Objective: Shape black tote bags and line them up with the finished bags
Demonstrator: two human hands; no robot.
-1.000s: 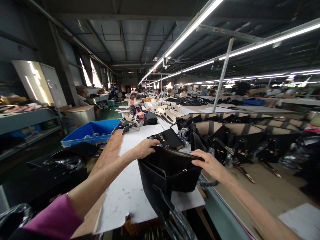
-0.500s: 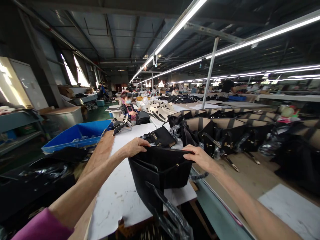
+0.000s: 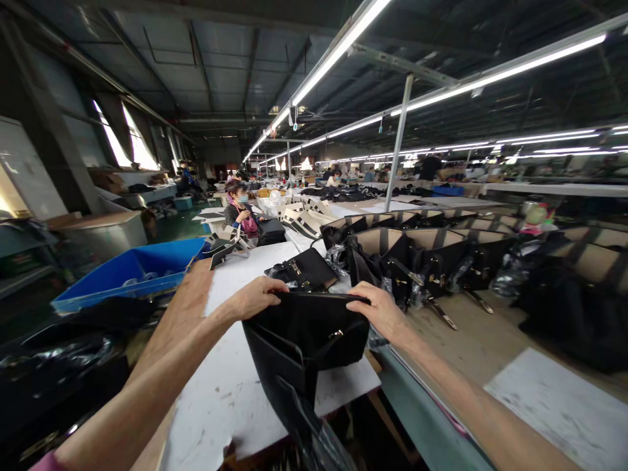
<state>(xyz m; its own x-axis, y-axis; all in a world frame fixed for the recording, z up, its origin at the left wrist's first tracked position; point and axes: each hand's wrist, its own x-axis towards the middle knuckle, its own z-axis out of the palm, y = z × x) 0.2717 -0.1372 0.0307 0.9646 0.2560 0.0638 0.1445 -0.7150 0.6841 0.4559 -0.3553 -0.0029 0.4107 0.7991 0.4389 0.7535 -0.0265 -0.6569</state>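
Observation:
A black leather handbag stands at the near edge of a white board on the workbench. My left hand grips the left end of its top rim, fingers curled over the edge. My right hand is closed over the right end of the same rim. The bag's mouth is held between both hands, and a strap with plastic wrap hangs down its front. Just behind lies another black bag with gold fittings.
A row of black-and-tan bags fills the bench to the right. A blue bin sits at left, with dark plastic-wrapped goods in front of it. A seated person works farther along the bench. A metal post rises behind.
The view has swung to the right and dipped a little. Both hands keep the same grip on the bag's rim; the bag has hardly shifted on the board.

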